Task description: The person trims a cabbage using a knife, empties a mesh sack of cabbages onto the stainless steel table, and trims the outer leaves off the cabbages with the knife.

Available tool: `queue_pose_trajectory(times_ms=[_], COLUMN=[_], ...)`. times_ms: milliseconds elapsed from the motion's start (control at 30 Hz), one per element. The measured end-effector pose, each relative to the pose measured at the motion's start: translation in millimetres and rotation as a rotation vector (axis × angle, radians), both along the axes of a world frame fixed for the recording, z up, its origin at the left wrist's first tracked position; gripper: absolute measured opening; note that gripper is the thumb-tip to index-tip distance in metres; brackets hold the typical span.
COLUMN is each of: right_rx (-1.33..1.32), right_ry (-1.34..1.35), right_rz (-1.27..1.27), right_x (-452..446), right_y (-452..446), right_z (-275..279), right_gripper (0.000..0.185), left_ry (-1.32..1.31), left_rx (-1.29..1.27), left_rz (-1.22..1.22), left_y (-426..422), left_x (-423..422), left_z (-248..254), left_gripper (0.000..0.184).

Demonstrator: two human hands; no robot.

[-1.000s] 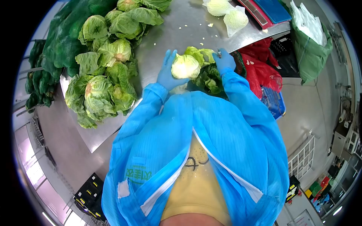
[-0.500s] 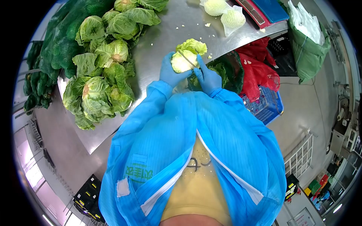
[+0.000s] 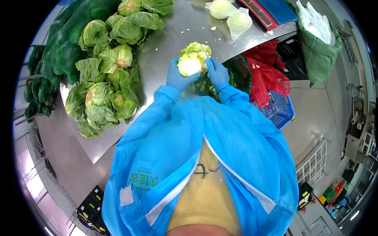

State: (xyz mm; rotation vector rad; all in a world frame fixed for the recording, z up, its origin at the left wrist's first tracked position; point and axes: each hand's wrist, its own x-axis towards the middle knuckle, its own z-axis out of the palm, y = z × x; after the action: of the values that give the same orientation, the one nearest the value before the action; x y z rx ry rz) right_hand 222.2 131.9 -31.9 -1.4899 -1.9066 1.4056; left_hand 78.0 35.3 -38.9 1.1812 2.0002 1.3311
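Note:
A pale, trimmed cabbage (image 3: pixel 190 65) is held over the near edge of the steel table. My left hand (image 3: pixel 179 74), in a blue glove, wraps around its left and lower side. On its right side, my right hand (image 3: pixel 217 74), also blue-gloved, is closed on a knife (image 3: pixel 205 52). The thin blade points up along the cabbage's right side, and the handle is hidden in my fingers. Loose yellow-green leaves stand at the cabbage's far side. Below my right hand, green leaves (image 3: pixel 202 85) lie in a dark green net bag.
Several untrimmed cabbages (image 3: pixel 100 100) are piled on the table (image 3: pixel 157 59) at the left, beside green net sacks (image 3: pixel 63 43). Netted cabbages (image 3: pixel 239 23) and a red scale (image 3: pixel 261 15) are at the far right. A blue crate (image 3: pixel 280 110) and red net bag (image 3: pixel 263 78) stand below.
The knife has shifted from lying across the cabbage's face to its right side, pointing more upright. My right hand has moved slightly with it. My left hand still holds the cabbage.

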Motion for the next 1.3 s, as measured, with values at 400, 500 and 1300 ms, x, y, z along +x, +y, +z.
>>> queue_pose_trajectory(times_ms=[400, 500, 1300], right_rx=[0.201, 0.300, 0.241], right_ry=[0.029, 0.113, 0.009], right_rz=[-0.038, -0.014, 0.239], right_x=[-18, -28, -28], right_y=[14, -4, -11], right_z=[-14, -9, -14], right_gripper=[0.038, 0.044, 0.038], left_ry=[-0.415, -0.331, -0.428], left_rx=[0.173, 0.195, 0.013], left_rz=[-0.155, 0.128, 0.151], left_y=[-35, -34, -26], left_x=[-12, -8, -17], left_z=[-8, -9, -3], left_gripper=[0.096, 0.100, 0.092])
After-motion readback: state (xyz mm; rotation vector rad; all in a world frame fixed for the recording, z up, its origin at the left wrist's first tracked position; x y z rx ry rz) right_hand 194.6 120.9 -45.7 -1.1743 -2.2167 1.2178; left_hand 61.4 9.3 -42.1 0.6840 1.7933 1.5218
